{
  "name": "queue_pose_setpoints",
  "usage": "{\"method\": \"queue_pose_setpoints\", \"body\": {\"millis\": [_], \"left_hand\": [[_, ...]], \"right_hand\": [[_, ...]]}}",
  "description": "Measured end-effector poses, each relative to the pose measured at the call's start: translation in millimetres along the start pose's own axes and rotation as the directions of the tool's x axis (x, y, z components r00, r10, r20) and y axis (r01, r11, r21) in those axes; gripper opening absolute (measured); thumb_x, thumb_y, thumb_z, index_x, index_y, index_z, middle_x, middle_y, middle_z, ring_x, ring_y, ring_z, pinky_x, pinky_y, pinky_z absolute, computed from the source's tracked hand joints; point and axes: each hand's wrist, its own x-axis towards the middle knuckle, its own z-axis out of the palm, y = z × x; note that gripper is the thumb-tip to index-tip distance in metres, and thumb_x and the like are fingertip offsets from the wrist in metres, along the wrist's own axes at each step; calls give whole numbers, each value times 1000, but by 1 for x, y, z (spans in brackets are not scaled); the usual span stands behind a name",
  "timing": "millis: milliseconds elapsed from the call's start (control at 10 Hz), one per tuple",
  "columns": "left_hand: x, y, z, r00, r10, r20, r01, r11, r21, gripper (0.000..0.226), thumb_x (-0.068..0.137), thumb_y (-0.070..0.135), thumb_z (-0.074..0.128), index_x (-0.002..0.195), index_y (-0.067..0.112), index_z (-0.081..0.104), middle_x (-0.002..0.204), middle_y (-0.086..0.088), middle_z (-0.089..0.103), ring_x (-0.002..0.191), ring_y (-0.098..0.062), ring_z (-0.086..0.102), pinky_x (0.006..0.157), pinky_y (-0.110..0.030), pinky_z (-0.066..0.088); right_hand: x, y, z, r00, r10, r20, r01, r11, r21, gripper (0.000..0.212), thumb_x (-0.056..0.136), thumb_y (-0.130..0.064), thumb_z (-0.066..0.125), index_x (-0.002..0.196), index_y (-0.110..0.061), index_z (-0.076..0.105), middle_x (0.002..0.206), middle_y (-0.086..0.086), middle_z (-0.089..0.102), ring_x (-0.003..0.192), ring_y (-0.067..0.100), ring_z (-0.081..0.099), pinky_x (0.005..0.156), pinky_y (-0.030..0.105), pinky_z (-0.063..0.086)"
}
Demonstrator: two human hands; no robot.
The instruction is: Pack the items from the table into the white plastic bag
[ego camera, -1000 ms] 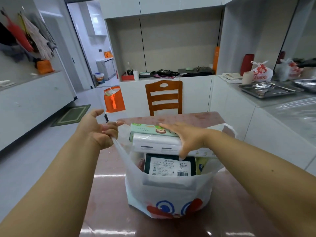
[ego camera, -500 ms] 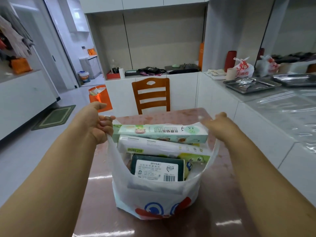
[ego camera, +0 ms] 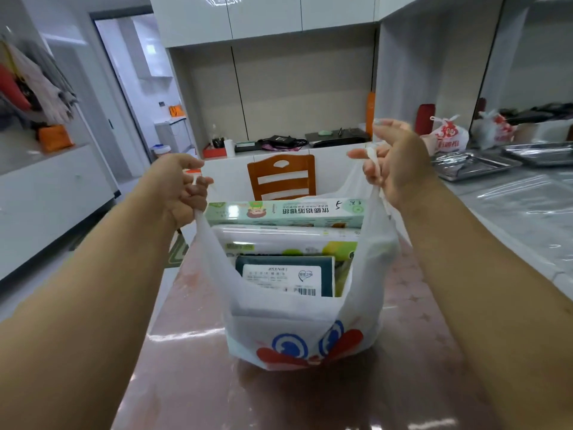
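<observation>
The white plastic bag (ego camera: 279,318), printed with a blue and red pattern, stands on the reddish table (ego camera: 192,352). Inside it a long green box (ego camera: 285,211) lies at the back, a white and green pack (ego camera: 285,242) in the middle and a dark packet with a white barcode label (ego camera: 283,276) at the front. My left hand (ego camera: 176,189) grips the bag's left handle. My right hand (ego camera: 393,159) holds the right handle, which runs through its curled fingers. Both handles are pulled up and apart.
A wooden chair (ego camera: 282,178) stands at the table's far end. On the right runs a counter with metal trays (ego camera: 474,162) and a red-printed plastic bag (ego camera: 449,135). A white cabinet (ego camera: 46,193) lines the left, with floor and a green mat between.
My right hand left the items in the bag, moved right and took hold of the right handle. Both hands have risen, pulling the handles taut and the bag's mouth wide.
</observation>
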Motion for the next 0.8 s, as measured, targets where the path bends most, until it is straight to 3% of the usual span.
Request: {"method": "queue_pose_setpoints", "body": {"millis": [100,200,300,400,500,600,700,800], "left_hand": [[12,-12,6,998,-40,-49,44,995,85,55,84,20,56,132,-3,44,73,-8,50,29,-5,36,27,-14,26],[24,-45,9,984,-143,-106,160,973,164,61,86,18,56,141,0,38,82,-12,54,35,-5,39,26,-12,26],[29,-59,12,982,-148,-121,166,974,156,60,88,17,55,143,3,36,95,-12,58,49,-7,40,28,-12,31],[31,-57,16,982,-136,-133,157,974,162,53,87,20,59,134,1,43,102,-12,58,57,-10,50,35,-17,43],[28,-56,20,983,-143,-115,165,964,211,48,86,18,59,130,0,48,81,-11,56,56,-15,54,41,-24,49],[22,-58,26,985,-98,-143,138,941,307,43,87,15,59,126,-1,50,87,-16,58,68,-22,61,60,-34,57],[18,-60,32,981,-7,-192,89,902,422,43,89,17,60,127,5,46,117,-18,57,98,-30,62,88,-42,55],[10,-61,39,966,123,-228,31,820,572,46,88,27,60,127,8,45,124,-12,53,112,-32,53,88,-40,47]], "right_hand": [[5,9,-2,996,86,-20,-87,991,-100,27,94,-36,47,116,-20,46,99,25,65,42,14,53,42,19,34],[2,39,-8,975,223,-14,-217,932,-289,50,95,-48,40,131,-14,44,101,20,64,65,23,63,54,27,43],[1,57,-16,971,238,-30,-231,895,-382,56,95,-56,35,133,-15,44,109,17,63,81,28,68,72,37,55],[6,56,-19,973,224,-51,-225,888,-400,55,96,-55,36,131,-14,45,108,19,65,77,27,68,81,40,57],[8,55,-19,971,227,-70,-233,856,-461,58,95,-56,37,133,-13,42,106,19,65,75,25,67,81,40,56],[6,54,-17,970,225,-92,-237,784,-574,57,96,-54,36,132,-10,41,105,16,64,81,24,67,84,40,54],[4,54,-16,976,184,-120,-215,686,-695,57,93,-53,42,132,-12,41,120,11,59,99,26,62,92,42,48],[-1,50,-11,985,109,-136,-174,560,-810,55,91,-51,49,131,-14,45,127,8,55,110,27,54,82,36,43]]}}
